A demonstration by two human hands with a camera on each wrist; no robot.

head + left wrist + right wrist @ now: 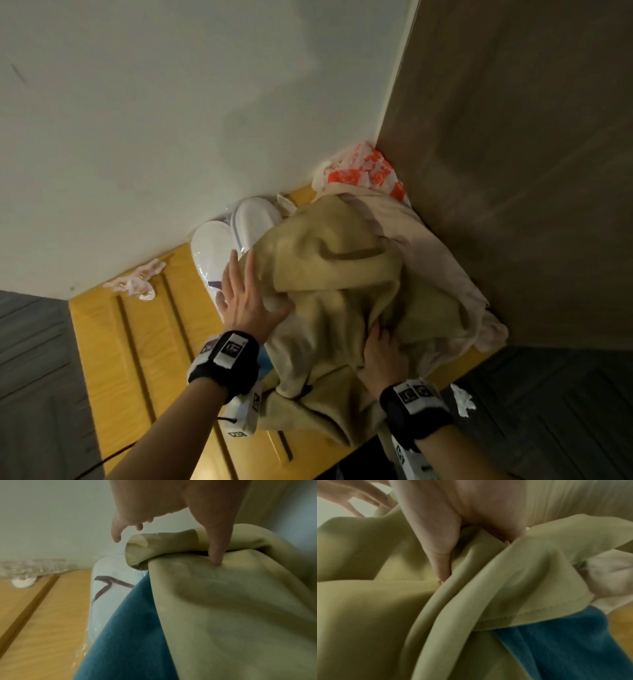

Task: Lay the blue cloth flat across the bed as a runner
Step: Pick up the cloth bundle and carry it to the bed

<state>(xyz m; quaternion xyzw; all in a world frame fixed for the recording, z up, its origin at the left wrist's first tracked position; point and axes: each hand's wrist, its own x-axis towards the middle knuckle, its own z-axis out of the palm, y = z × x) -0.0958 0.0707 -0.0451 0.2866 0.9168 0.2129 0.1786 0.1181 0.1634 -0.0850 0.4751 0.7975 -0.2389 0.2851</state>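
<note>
The blue cloth [128,635] lies on a yellow wooden surface [137,342], mostly buried under a crumpled beige cloth [329,260]. In the head view only a sliver of blue cloth [265,363] shows by my left wrist. My left hand [243,294] has its fingers spread straight, and its thumb presses on the beige cloth [231,601]. My right hand [383,353] digs into the pile. In the right wrist view, thumb and fingers pinch a fold of the beige cloth [479,568] above the blue cloth [565,642].
White slippers [222,240] in clear plastic lie left of the pile, against the white wall. An orange-and-white bag [363,171] sits in the far corner. A pale pink cloth [455,274] lies under the pile's right side, beside a brown panel [513,171]. Pink plastic clips [137,281] lie at the left.
</note>
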